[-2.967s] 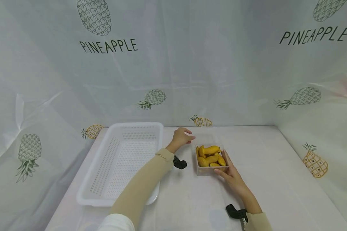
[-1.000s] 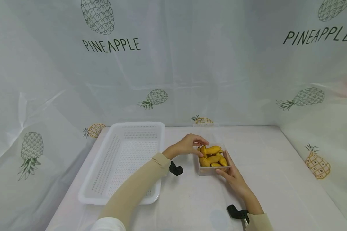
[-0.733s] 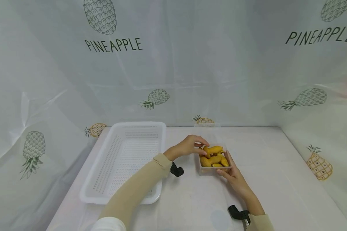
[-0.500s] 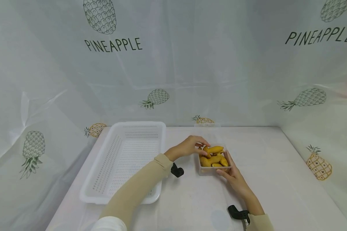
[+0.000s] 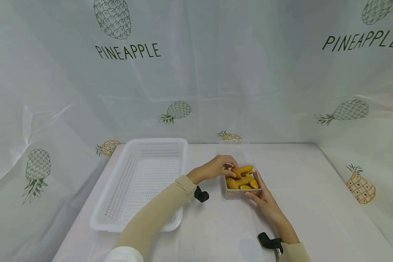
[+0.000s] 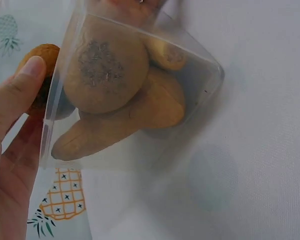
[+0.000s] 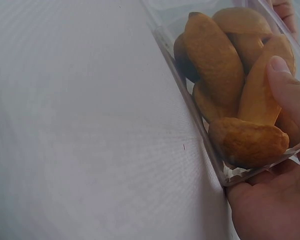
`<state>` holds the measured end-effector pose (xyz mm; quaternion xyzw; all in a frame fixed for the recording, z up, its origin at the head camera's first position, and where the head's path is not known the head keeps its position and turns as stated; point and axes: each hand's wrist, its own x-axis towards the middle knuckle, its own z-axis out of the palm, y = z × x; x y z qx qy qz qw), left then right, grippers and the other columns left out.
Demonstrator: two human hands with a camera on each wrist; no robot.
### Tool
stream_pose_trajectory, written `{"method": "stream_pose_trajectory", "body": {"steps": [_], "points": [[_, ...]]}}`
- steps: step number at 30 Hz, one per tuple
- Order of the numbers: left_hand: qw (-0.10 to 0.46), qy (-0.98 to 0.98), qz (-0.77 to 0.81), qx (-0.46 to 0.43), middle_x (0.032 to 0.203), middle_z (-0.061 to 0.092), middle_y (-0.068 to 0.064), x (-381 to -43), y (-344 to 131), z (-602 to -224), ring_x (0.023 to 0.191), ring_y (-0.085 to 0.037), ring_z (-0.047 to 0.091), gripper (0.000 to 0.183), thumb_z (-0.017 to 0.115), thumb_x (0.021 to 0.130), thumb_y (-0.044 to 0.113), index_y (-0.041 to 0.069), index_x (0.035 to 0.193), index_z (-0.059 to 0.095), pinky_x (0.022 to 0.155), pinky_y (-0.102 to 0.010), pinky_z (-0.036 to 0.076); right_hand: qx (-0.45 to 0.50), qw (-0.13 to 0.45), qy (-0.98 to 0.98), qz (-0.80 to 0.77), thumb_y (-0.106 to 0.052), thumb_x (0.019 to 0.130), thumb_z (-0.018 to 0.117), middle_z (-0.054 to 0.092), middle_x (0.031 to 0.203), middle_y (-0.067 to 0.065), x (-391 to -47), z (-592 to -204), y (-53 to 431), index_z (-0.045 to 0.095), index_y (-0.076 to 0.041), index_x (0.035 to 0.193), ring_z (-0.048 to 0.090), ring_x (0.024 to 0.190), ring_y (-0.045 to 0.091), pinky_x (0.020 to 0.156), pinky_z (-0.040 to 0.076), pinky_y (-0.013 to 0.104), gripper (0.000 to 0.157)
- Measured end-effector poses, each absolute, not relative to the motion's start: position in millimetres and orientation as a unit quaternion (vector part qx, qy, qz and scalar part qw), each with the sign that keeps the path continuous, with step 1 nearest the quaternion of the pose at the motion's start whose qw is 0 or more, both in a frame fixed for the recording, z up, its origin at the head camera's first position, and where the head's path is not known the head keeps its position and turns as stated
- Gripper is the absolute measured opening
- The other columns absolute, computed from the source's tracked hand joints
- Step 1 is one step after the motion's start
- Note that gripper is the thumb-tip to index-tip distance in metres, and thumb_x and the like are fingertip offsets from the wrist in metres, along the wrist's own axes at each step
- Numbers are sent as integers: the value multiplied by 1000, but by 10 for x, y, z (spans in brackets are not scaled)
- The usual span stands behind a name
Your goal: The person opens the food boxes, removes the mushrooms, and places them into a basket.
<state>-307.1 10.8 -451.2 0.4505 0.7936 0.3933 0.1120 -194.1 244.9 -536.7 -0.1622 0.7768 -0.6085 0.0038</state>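
Note:
A clear plastic box [image 5: 234, 195] stands right of the table's middle, filled with several yellow-brown mushrooms [image 7: 213, 65]. My left hand [image 5: 213, 169] reaches over its left rim and pinches one mushroom [image 5: 236, 173] between thumb and fingers. In the left wrist view, the thumb lies on the brown cap of that mushroom [image 6: 46, 50], partly hidden behind the box wall. My right hand [image 5: 266, 205] grips the box at its right front corner, the thumb in front and the fingers along the side. The left fingertips are partly hidden in the head view.
A white perforated plastic basket [image 5: 144, 182] lies on the left, partly under my left forearm. Behind the box rises its transparent lid [image 5: 234, 150]. A pineapple-print sheet [image 5: 196, 72] hangs behind the white table [image 5: 301, 189].
My left hand has moved right from beside the box to the mushrooms and taken hold of one, which has tilted and shifted slightly right. The right hand stays on the box.

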Motion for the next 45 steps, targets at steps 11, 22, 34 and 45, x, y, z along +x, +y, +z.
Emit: {"method": "stream_pose_trajectory", "body": {"steps": [11,22,34,45], "points": [[121,764,472,424,108,70,-5,-3071,37,-4450,101,-8,64,19,75,88,8,5,106,70,94,-23,51,-160,7,777,-609,-9,100,61,-1,164,22,-1926,-5350,2446,-5,-14,161,5,146,48,98,33,7,89],[126,759,502,396,113,67,-7,-3030,-277,-4173,107,-15,64,21,73,90,6,3,110,69,95,-26,51,-157,8,775,-612,-10,100,62,0,164,22,-1926,-5369,2444,-3,-19,161,4,147,47,98,33,7,90],[119,747,554,347,116,66,-9,-2989,-689,-4002,108,-22,66,19,71,92,5,1,110,68,92,-33,55,-164,9,766,-621,-8,99,62,-2,164,20,-1931,-5380,2462,-4,-13,161,0,147,47,97,36,8,90],[101,762,568,295,122,62,-11,-2936,-1185,-3938,114,-29,62,22,70,93,8,3,115,67,95,-36,54,-162,7,770,-617,-8,99,62,-1,164,21,-1949,-5380,2459,-4,-13,161,1,147,48,98,35,8,90]]}}
